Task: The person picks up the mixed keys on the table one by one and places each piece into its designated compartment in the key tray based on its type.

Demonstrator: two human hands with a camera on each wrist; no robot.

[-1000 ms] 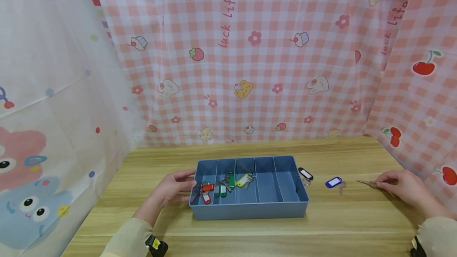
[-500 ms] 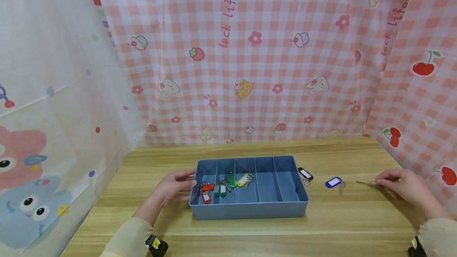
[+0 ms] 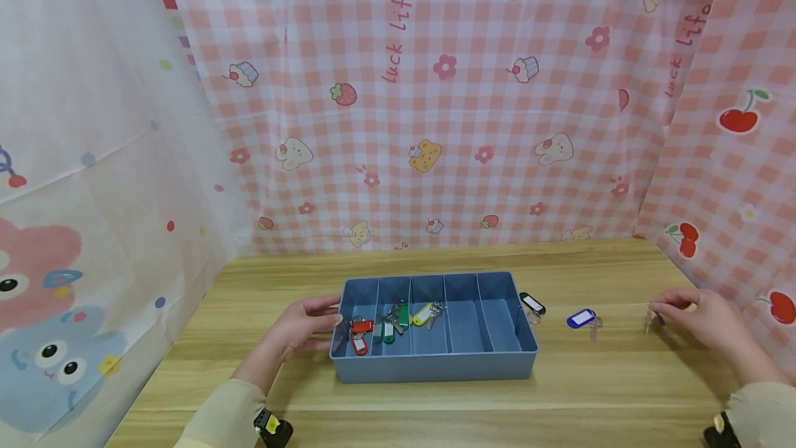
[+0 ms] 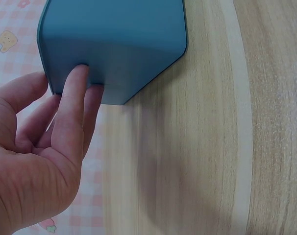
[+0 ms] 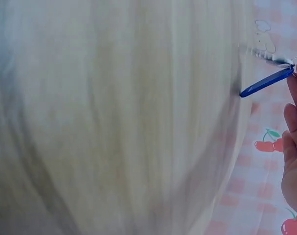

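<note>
My left hand (image 3: 305, 327) holds the left end of a blue divided box (image 3: 435, 366), thumb at the rim and fingers against the outer wall (image 4: 114, 68). At the right, my right hand (image 3: 699, 316) pinches a key ring by its metal ring. From it hang a blue key tag (image 5: 267, 82) and blurred keys (image 3: 649, 322), close above the table. Between hand and box lie a blue-tagged key ring (image 3: 581, 317) and a black-tagged one (image 3: 532, 303), the latter against the box's right side.
The box's compartments, left to right, hold red key tags (image 3: 359, 344), green key tags (image 3: 403, 315) and a yellow key tag (image 3: 423, 314) with keys; its two right compartments show bare floors. Checked cloth (image 3: 472, 109) hangs behind the wooden table (image 3: 597, 393).
The right hand has lifted slightly; its key ring has swung from pointing left to hanging down, with blue showing. My left hand and the box stay put.
</note>
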